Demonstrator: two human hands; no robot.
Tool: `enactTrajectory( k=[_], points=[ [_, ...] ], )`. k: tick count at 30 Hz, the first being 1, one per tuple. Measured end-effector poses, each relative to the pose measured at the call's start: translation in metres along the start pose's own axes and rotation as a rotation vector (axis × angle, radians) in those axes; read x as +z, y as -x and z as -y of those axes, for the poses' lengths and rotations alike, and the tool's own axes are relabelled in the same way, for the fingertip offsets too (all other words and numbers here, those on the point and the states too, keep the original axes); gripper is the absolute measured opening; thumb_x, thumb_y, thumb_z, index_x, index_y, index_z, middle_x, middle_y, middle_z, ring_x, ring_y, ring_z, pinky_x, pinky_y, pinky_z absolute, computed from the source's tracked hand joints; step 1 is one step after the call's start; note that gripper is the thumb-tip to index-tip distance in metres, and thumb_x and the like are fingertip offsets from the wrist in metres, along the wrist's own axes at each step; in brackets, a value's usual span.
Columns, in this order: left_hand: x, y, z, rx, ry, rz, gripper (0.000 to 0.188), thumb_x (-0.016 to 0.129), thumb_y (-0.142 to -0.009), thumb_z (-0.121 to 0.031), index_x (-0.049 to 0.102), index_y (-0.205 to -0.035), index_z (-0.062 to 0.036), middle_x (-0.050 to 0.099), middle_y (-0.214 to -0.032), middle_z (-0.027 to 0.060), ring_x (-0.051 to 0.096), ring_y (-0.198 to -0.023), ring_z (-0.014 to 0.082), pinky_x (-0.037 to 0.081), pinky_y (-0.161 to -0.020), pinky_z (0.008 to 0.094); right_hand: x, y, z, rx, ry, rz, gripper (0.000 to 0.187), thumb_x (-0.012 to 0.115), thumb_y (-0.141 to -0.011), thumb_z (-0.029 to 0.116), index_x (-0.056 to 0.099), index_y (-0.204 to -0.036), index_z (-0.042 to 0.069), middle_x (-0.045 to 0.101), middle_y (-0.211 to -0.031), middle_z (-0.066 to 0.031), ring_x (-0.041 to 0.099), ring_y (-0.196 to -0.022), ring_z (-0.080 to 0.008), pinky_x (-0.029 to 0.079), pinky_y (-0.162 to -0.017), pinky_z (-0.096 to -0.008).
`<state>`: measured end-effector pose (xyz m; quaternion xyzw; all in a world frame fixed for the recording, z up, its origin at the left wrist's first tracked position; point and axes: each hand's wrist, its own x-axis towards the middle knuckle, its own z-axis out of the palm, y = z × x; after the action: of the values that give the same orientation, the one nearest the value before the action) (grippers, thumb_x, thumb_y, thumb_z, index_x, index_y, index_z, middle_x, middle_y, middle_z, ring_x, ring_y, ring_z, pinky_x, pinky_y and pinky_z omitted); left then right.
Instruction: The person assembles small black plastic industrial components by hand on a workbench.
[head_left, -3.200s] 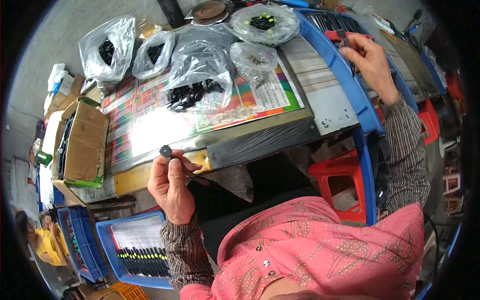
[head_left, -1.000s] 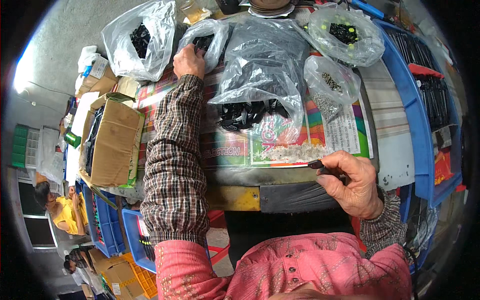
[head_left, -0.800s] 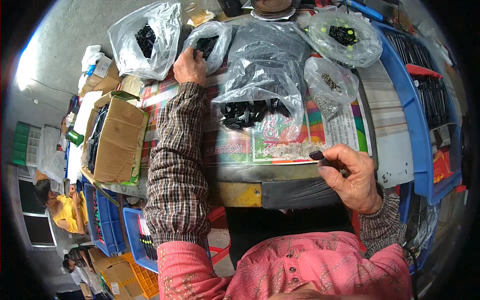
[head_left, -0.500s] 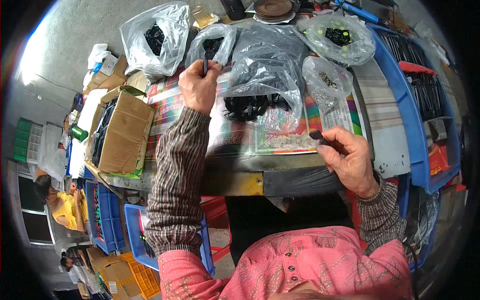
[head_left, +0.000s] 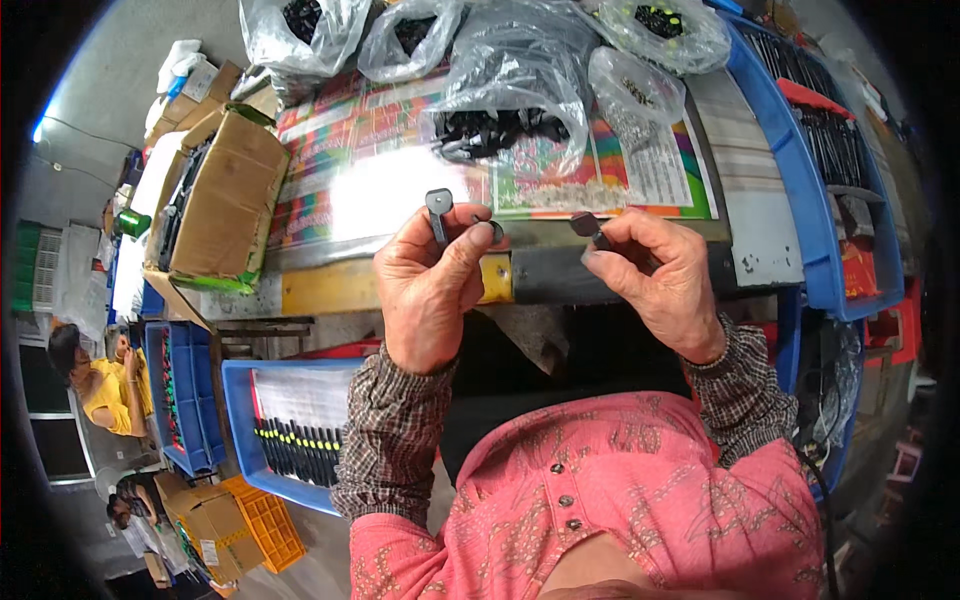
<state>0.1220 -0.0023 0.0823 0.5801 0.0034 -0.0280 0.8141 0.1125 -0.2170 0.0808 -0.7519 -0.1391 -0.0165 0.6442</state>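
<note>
Left hand (head_left: 428, 305): raised in front of the table edge (head_left: 395, 283), thumb and fingers pinching a black flat-headed piece (head_left: 439, 203), its wide end up and its stem down between your fingers; a small round piece (head_left: 495, 232) shows by the thumb tip, its exact hold not clear. Right hand (head_left: 660, 270): level with the left and apart from it, thumb and forefinger pressed together on a dark square-ended piece (head_left: 585, 224), its end pointing towards your left; the rest is hidden by the fingers. Step in hand, as judged: small parts held up separately, one lot per hand, nothing touching between the two. Next move, as judged: calls for a firm pinch on each side, the round piece kept from slipping, and the ends turned into view before the hands close up. Stock beyond the hands: one large clear bag (head_left: 520, 60) with black parts at its mouth; one small bag (head_left: 655, 90) of tiny pieces, to its right. At left, one cardboard box (head_left: 225, 210). Below it, one blue tray (head_left: 234, 425) with a row of black sticks (head_left: 300, 440), yellow-banded. At right, one long blue bin (head_left: 800, 215) of dark rods.
</note>
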Motion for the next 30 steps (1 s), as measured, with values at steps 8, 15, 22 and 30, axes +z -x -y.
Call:
enactTrajectory(
  k=[8,15,22,30],
  points=[
    [0.003,0.043,0.023,-0.057,0.148,-0.013,0.014,0.063,-0.088,-0.008,0.059,-0.099,-0.0019,0.067,-0.081,0.0092,0.035,-0.043,0.0005,0.025,-0.038,0.0169,0.020,0.026,-0.002,0.228,-0.182,0.155,0.014,0.067,-0.085,0.009,0.059,-0.090,-0.001,0.055,-0.076,0.0042,0.049,-0.067,0.0002,0.042,-0.057,-0.0174],
    [-0.009,0.060,0.035,-0.098,0.173,-0.018,0.013,0.061,-0.089,-0.009,0.059,-0.100,-0.0024,0.066,-0.086,0.0128,0.038,-0.043,0.0026,0.028,-0.038,0.0172,0.033,0.038,-0.003,0.274,-0.191,0.204,0.015,0.066,-0.086,0.010,0.058,-0.091,-0.002,0.053,-0.072,0.0046,0.047,-0.065,0.0003,0.041,-0.055,-0.0172],
    [-0.013,0.073,0.037,-0.132,0.165,-0.029,0.011,0.062,-0.088,-0.010,0.059,-0.096,-0.0025,0.066,-0.088,0.0110,0.037,-0.044,0.0019,0.027,-0.038,0.0171,0.043,0.049,-0.011,0.257,-0.133,0.223,0.015,0.067,-0.085,0.010,0.057,-0.090,-0.001,0.050,-0.065,0.0046,0.046,-0.060,0.0004,0.038,-0.050,-0.0179],
    [-0.015,0.081,0.044,-0.155,0.171,-0.091,0.011,0.065,-0.086,-0.008,0.061,-0.095,-0.0028,0.057,-0.071,-0.0019,0.036,-0.044,0.0014,0.026,-0.039,0.0182,0.054,0.056,-0.013,0.269,-0.074,0.251,0.017,0.071,-0.080,0.009,0.059,-0.088,-0.001,0.051,-0.063,0.0033,0.046,-0.058,-0.0011,0.039,-0.051,-0.0199]
  ],
)
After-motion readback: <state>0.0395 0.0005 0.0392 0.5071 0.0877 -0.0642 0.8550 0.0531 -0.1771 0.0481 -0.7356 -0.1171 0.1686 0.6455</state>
